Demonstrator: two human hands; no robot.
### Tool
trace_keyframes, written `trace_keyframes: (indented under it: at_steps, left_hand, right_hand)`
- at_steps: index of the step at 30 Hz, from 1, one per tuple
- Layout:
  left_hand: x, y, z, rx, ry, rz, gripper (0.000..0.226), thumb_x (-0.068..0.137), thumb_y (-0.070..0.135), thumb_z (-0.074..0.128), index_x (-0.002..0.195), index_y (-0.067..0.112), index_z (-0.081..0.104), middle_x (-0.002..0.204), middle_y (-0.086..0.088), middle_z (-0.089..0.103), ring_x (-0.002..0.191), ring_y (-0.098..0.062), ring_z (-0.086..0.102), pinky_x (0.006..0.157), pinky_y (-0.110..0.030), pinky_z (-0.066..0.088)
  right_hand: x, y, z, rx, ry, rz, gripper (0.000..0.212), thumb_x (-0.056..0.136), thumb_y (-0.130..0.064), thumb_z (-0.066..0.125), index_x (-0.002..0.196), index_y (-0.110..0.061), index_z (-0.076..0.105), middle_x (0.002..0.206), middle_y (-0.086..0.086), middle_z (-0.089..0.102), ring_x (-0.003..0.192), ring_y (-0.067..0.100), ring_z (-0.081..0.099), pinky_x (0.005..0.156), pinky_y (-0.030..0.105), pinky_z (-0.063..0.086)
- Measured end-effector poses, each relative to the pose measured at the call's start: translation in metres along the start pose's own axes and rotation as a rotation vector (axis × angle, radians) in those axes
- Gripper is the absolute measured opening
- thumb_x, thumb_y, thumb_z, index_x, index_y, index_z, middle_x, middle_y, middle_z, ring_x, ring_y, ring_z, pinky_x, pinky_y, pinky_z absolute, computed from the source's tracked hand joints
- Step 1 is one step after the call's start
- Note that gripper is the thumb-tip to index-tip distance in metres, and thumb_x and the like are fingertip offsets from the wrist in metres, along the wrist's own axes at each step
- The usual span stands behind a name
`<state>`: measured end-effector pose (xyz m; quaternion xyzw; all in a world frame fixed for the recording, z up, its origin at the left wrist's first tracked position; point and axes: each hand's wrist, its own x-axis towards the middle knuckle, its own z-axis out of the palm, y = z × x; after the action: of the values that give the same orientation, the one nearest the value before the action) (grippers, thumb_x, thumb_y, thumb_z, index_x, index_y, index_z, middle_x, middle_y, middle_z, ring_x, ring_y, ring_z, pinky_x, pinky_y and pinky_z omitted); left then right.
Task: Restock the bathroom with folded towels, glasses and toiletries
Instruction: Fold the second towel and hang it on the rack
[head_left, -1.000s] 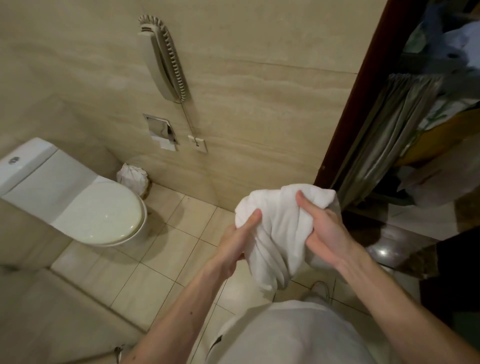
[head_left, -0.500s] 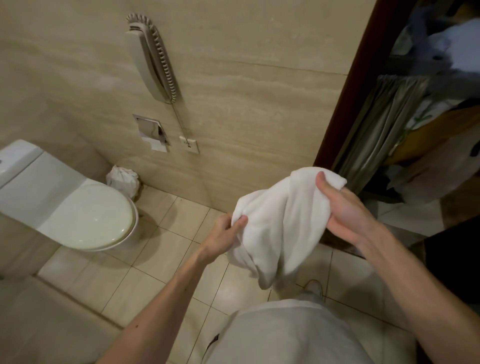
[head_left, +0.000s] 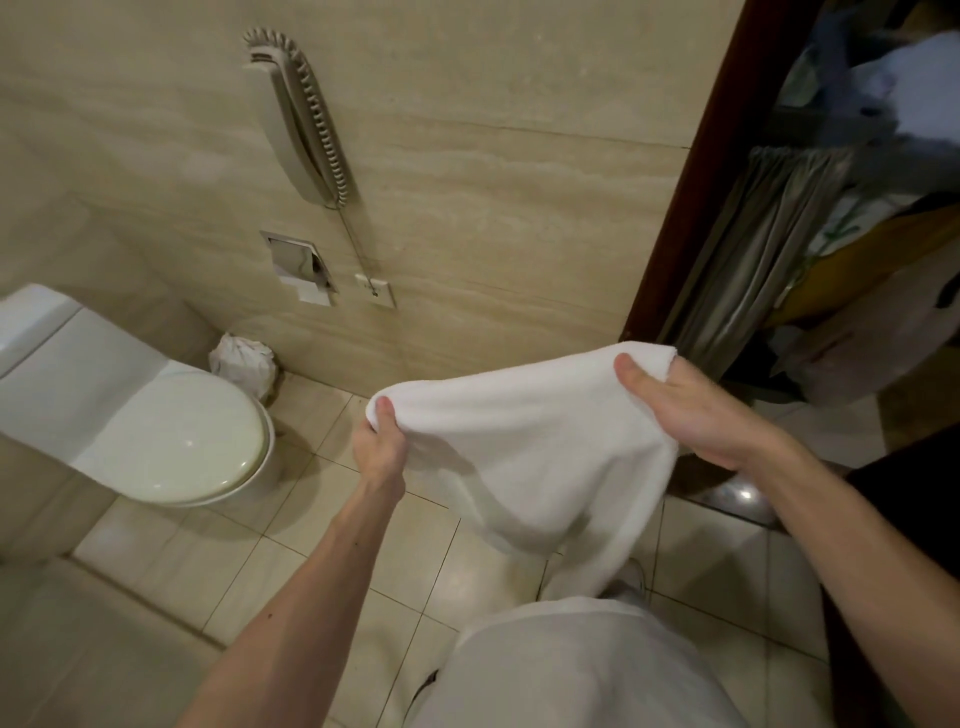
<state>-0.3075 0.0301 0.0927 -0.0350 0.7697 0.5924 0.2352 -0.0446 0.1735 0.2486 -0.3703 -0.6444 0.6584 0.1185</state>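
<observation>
Towel (head_left: 524, 457) now stretched wide between hands; a second ago it was bunched. Long axis runs from lower left to upper right. Top edge taut, middle sagging toward tiled floor (head_left: 291, 561). Towel held in air in front of person's body. Left hand (head_left: 378, 448) pinches left corner, thumb on top. Right hand (head_left: 693, 413) grips right corner, thumb over cloth. Right corner near dark door frame (head_left: 685, 208). Left corner well apart from toilet (head_left: 171, 441), lid down. Lined bin (head_left: 244, 364) between toilet and wall. Open floor between toilet and towel.
</observation>
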Motion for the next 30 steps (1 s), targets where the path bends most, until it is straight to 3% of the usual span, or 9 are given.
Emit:
trace_keyframes:
  at_steps: [5,10,12,14,17,21,24,28,30]
  left_hand:
    - [-0.001,0.016,0.001,-0.111,-0.156,-0.24,0.04,0.1,0.046,0.052,0.125,0.015,0.057,0.107,-0.001,0.067,0.097,-0.023,0.065,0.079,-0.036,0.054]
    - [-0.011,0.034,-0.012,-0.326,-0.63,-0.414,0.056,0.095,0.054,0.053,0.12,0.007,0.07,0.123,-0.014,0.07,0.116,-0.029,0.065,0.1,-0.045,0.047]
    - [-0.008,0.027,-0.018,-0.408,-0.732,-0.301,0.07,0.085,0.059,0.063,0.133,0.008,0.062,0.135,-0.015,0.062,0.13,-0.032,0.055,0.11,-0.048,0.039]
    - [-0.009,0.022,-0.019,-0.328,-0.808,-0.151,0.088,0.072,0.054,0.081,0.144,0.015,0.048,0.141,-0.011,0.058,0.129,-0.032,0.055,0.105,-0.053,0.042]
    - [-0.02,0.034,-0.009,-0.175,-0.885,-0.007,0.087,0.07,0.023,0.089,0.144,0.016,0.044,0.138,-0.01,0.061,0.122,-0.033,0.061,0.094,-0.053,0.054]
    - [-0.032,0.066,0.004,-0.14,-0.888,0.087,0.063,0.083,-0.013,0.067,0.139,0.008,0.047,0.132,-0.017,0.064,0.12,-0.036,0.062,0.098,-0.053,0.052]
    - [-0.037,0.081,0.01,-0.133,-0.893,0.055,0.06,0.082,-0.011,0.066,0.136,0.011,0.051,0.127,-0.015,0.067,0.114,-0.034,0.066,0.094,-0.05,0.056]
    - [-0.028,0.091,0.005,-0.132,-0.839,-0.165,0.042,0.084,0.004,0.066,0.125,0.005,0.061,0.118,-0.02,0.071,0.099,-0.029,0.073,0.085,-0.042,0.06]
    - [-0.017,0.088,-0.004,-0.17,-0.845,-0.347,0.051,0.078,0.018,0.074,0.124,-0.002,0.062,0.11,-0.02,0.072,0.092,-0.029,0.074,0.084,-0.043,0.06]
  right_hand:
    - [0.009,-0.004,-0.002,0.148,0.037,0.013,0.027,0.104,-0.033,0.041,0.104,-0.019,0.064,0.092,-0.005,0.078,0.086,0.009,0.074,0.067,0.02,0.058]
    - [0.016,-0.009,-0.022,0.416,0.151,0.12,0.029,0.099,-0.039,0.052,0.112,-0.017,0.064,0.1,-0.002,0.077,0.091,0.011,0.074,0.072,0.027,0.056]
    - [0.015,-0.011,-0.03,0.476,0.149,0.133,0.038,0.094,-0.043,0.058,0.116,-0.013,0.066,0.11,0.004,0.075,0.098,0.016,0.073,0.079,0.032,0.056]
    - [0.014,-0.011,-0.036,0.569,0.114,0.108,0.061,0.079,-0.05,0.074,0.125,-0.01,0.064,0.122,0.01,0.07,0.108,0.022,0.07,0.085,0.038,0.058]
    - [0.016,-0.006,-0.047,0.789,0.036,-0.047,0.092,0.057,-0.047,0.091,0.133,-0.008,0.059,0.129,0.013,0.065,0.119,0.026,0.063,0.093,0.042,0.056]
    - [0.018,0.032,-0.034,0.673,0.124,0.033,0.063,0.063,-0.022,0.087,0.122,-0.012,0.065,0.122,0.009,0.07,0.116,0.026,0.065,0.098,0.044,0.052]
    - [0.012,0.069,-0.021,0.62,0.062,0.21,0.048,0.087,-0.01,0.067,0.134,-0.016,0.057,0.131,0.012,0.065,0.119,0.03,0.063,0.099,0.05,0.051]
    - [0.011,0.057,-0.037,0.763,0.163,0.178,0.041,0.086,-0.017,0.064,0.126,-0.007,0.061,0.128,0.017,0.065,0.108,0.027,0.069,0.084,0.042,0.06]
    - [0.013,0.04,-0.04,0.774,0.168,0.134,0.032,0.089,-0.018,0.062,0.118,-0.005,0.065,0.121,0.016,0.069,0.102,0.024,0.071,0.081,0.038,0.061]
